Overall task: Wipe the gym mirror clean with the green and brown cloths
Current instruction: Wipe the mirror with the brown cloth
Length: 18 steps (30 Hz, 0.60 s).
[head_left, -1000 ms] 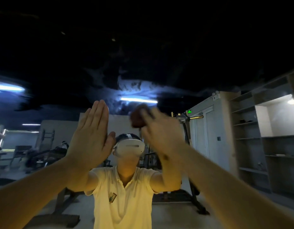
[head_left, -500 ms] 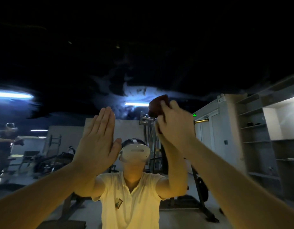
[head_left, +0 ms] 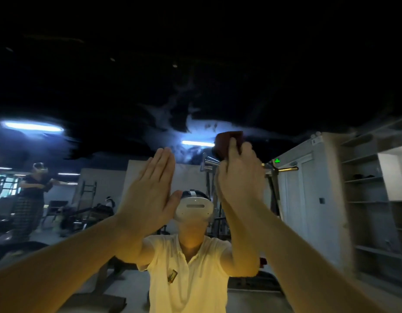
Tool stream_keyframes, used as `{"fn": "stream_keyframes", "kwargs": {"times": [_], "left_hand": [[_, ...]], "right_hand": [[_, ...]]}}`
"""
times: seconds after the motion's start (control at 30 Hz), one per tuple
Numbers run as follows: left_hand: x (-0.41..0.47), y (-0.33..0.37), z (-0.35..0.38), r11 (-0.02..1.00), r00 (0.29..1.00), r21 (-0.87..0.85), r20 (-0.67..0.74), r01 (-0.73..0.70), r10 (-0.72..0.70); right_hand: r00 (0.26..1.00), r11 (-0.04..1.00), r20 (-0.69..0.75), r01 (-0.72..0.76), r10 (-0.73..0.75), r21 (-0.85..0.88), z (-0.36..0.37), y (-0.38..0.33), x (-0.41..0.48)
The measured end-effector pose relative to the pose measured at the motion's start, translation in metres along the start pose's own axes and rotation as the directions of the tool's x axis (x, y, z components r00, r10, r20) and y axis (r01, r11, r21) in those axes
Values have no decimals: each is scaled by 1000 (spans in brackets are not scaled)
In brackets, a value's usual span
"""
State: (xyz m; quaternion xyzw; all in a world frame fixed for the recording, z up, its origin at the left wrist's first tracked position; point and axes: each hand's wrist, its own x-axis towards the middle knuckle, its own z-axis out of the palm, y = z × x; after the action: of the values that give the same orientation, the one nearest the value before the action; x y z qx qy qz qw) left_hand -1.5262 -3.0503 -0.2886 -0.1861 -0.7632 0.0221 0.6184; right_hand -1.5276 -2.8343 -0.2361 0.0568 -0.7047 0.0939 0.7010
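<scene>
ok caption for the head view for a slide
Right hand holds a brown cloth high on the gym mirror, left hand flat beside it.

Right hand (head_left: 239, 177) swept brown cloth (head_left: 229, 143) higher and rightward across mirror (head_left: 308, 86).

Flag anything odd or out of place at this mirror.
Only the brown cloth shows, gripped in the right hand high on the mirror. The left hand is flat and bare, and no green cloth is in view. Pale cloudy streaks near the cloth may be smears on the glass.
</scene>
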Motion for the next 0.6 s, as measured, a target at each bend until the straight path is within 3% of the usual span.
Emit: {"fn": "stream_keyframes", "kwargs": {"times": [0.1, 0.17, 0.23, 0.3, 0.33, 0.37, 0.43, 0.47, 0.53, 0.6], "left_hand": [[-5, -12, -17, 996, 1000, -84, -8, -22, 22], [-24, -26, -23, 996, 997, -88, -67, 26, -32], [-49, -40, -26, 994, 992, -46, -81, 96, -100], [-71, -51, -27, 990, 989, 13, -59, 138, -137], [-78, -56, -26, 988, 987, 31, -44, 154, -152], [-83, -61, -24, 985, 985, 48, -36, 168, -167], [-88, -68, -19, 976, 979, 80, -26, 204, -202], [-90, -69, -16, 972, 977, 96, -18, 214, -213], [-92, -71, -9, 971, 980, 132, -13, 199, -199], [-93, -74, -5, 973, 983, 143, -6, 182, -183]], "right_hand": [[980, 971, -12, 198, -198, 135, 16, -57, -30], [908, 885, 43, 393, -416, 251, 21, -74, -71], [723, 718, 92, 647, -684, 256, 17, -65, -109], [537, 551, 123, 812, -834, 192, 13, -44, -108], [549, 565, 138, 812, -824, 143, 14, -37, -94], [645, 654, 115, 752, -755, 78, 12, -33, -74], [876, 873, -4, 481, -483, -81, 11, -32, -19], [930, 920, -5, 362, -367, -148, 10, -33, 6], [972, 955, 27, 234, -233, -181, 13, -45, 27], [977, 969, 13, 212, -212, -124, 21, -65, 4]]}}
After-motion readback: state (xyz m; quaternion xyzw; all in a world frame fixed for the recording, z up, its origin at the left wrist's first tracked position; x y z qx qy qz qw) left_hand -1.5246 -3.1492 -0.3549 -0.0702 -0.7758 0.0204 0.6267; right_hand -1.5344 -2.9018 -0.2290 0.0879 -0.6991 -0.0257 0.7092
